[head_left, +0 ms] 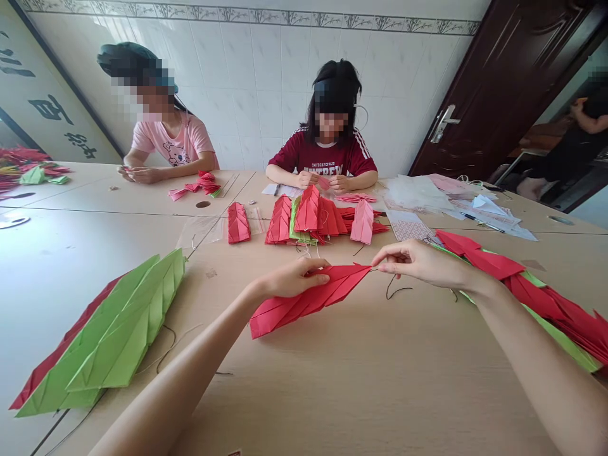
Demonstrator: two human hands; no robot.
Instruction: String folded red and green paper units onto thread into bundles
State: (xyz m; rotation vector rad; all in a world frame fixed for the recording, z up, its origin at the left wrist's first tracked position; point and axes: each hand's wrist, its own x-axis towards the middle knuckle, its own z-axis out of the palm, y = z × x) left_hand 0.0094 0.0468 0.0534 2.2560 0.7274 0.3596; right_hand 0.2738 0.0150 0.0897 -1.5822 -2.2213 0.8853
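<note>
A red folded paper piece (pixel 308 304) lies slanted over the table (pixel 361 386) in front of me. My left hand (pixel 297 277) grips its upper edge, thumb and fingers closed on it. At its right tip, my right hand (pixel 396 259) pinches the end, where a thin string seems to come out. A dark cord (pixel 398 291) curls on the table just below my right hand.
Green folded papers (pixel 128 329) with a red one lie at the left, red and green ones (pixel 546 297) at the right. Folded pieces (pixel 308 215) stand in a pile ahead. Two people sit across the table; another person is beyond the door (pixel 475 82). Papers (pixel 494 212) lie back right.
</note>
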